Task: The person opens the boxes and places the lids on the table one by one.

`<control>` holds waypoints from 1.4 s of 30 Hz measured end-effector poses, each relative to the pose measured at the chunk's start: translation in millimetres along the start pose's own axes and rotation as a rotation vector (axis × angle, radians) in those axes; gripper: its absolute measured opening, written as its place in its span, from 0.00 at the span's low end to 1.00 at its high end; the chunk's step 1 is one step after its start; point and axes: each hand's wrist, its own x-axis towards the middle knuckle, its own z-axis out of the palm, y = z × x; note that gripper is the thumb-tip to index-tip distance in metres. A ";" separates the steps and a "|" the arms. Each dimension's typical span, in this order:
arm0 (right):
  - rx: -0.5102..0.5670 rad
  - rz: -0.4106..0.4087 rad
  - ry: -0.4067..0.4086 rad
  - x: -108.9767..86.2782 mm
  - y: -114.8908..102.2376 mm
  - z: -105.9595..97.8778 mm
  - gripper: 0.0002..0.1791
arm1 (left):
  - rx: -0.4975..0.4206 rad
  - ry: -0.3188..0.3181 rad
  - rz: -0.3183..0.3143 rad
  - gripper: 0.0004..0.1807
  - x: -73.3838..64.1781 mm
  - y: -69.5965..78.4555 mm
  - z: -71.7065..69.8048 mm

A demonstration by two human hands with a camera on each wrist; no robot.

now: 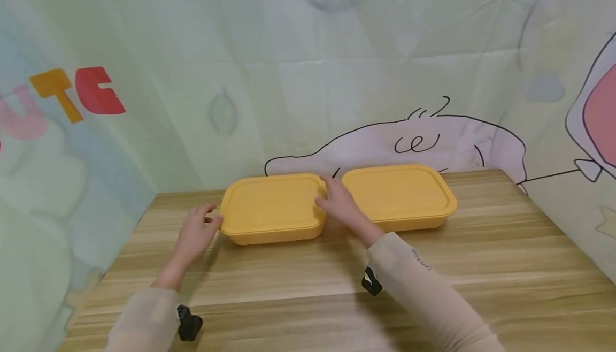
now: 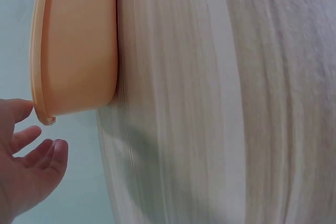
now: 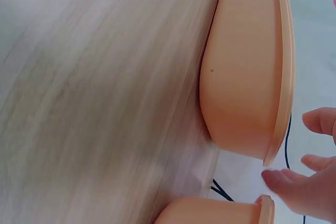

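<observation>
Two yellow lidded plastic boxes lie side by side on the wooden table, the left box (image 1: 271,207) and the right box (image 1: 397,194). At the left box's left end is my left hand (image 1: 194,231), fingers loosely bent, thumb right at the lid's rim. The left wrist view shows that hand (image 2: 31,166) beside the rim of the box (image 2: 79,45). My right hand (image 1: 340,202) reaches over the gap between the boxes, its fingers at the left box's right end. In the right wrist view, its fingers (image 3: 283,181) are spread just off the rim of the box (image 3: 244,72).
A printed cloth backdrop (image 1: 269,111) with cartoon drawings stands right behind the boxes and along both sides. The wooden table (image 1: 289,298) extends in front of them. Dark camera mounts (image 1: 189,324) are worn at both wrists.
</observation>
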 end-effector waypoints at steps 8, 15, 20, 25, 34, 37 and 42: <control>0.078 0.084 0.017 3.7 3.5 8.5 0.36 | -0.047 0.044 -0.013 0.21 11.1 2.9 7.6; 0.134 0.139 0.024 -1.2 5.0 15.3 0.43 | -0.066 0.048 -0.096 0.22 16.4 7.1 16.7; 0.164 0.159 0.035 -0.3 6.2 18.5 0.46 | -0.098 0.040 -0.135 0.22 19.5 5.6 23.3; 0.236 0.170 0.058 0.2 8.1 26.3 0.44 | -0.102 0.035 -0.143 0.21 21.8 5.3 22.5; 0.230 0.167 0.046 1.4 4.4 36.8 0.42 | -0.090 0.049 -0.147 0.20 24.1 1.7 16.6; 0.207 0.161 0.029 0.7 3.7 36.7 0.41 | -0.104 0.037 -0.157 0.20 24.0 0.2 15.7; 0.242 0.168 0.022 -0.1 3.7 35.4 0.38 | -0.092 -0.007 -0.151 0.21 25.1 1.7 13.2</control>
